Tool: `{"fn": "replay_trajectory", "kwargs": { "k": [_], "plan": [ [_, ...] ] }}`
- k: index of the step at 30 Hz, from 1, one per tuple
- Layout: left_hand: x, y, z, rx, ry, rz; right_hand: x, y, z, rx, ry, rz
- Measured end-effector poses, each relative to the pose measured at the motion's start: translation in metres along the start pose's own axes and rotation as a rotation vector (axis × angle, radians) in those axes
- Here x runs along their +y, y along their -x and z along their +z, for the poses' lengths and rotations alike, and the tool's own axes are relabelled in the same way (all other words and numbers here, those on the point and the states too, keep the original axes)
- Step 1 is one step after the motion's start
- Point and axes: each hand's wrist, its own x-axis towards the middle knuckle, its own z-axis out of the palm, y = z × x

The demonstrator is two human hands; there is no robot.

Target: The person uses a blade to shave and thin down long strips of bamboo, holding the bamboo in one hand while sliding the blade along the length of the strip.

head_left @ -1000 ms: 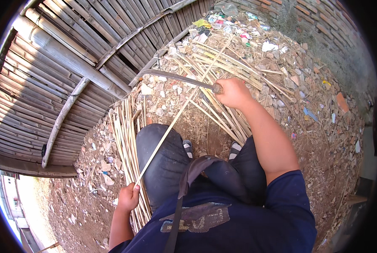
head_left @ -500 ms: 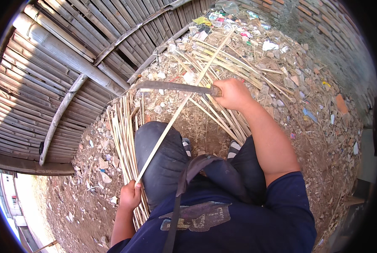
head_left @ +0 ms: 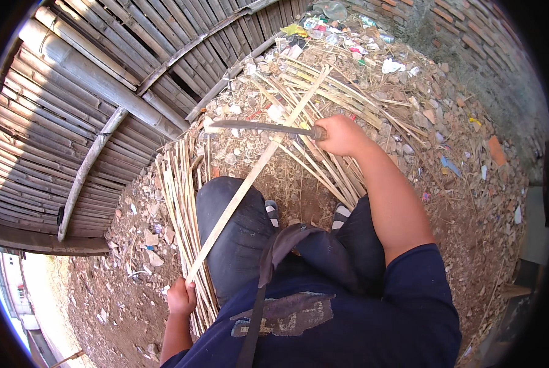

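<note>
My right hand is closed round the handle of a machete, whose long dark blade points left. A long pale bamboo strip slants from my lower left up past the blade, which meets it about midway. At its near end, my left hand grips the strip in closed fingers, beside my left thigh. Beside that thigh lies a bundle of thin bamboo strips. Further strips are spread on the ground in front of my feet, under the far end of the held one.
A slatted bamboo wall with poles rises at the left. A brick wall stands at the far right. Stones, broken brick and plastic litter cover the ground between them. My bent knees frame the working spot.
The bamboo strip has slid back toward me, its far end lower and its broader face showing. My left hand has moved down and left with it. The machete has shifted slightly right.
</note>
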Motion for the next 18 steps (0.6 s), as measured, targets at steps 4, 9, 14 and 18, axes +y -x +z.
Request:
{"fn": "replay_trajectory", "kwargs": {
  "k": [4, 9, 14, 18],
  "plan": [
    [-0.011, -0.004, -0.002, 0.052, -0.073, 0.012, 0.057, -0.007, 0.015, 0.317, -0.293, 0.223],
    [-0.022, 0.005, 0.011, 0.090, -0.070, 0.045, 0.005, 0.006, -0.023, 0.115, -0.127, 0.087],
    [-0.047, 0.008, 0.002, 0.077, -0.132, 0.016, 0.120, -0.008, 0.008, 0.423, -0.239, 0.478],
    [-0.044, 0.016, 0.000, 0.059, -0.121, -0.064, 0.116, -0.001, 0.004, 0.508, -0.605, 0.591]
  ]
}}
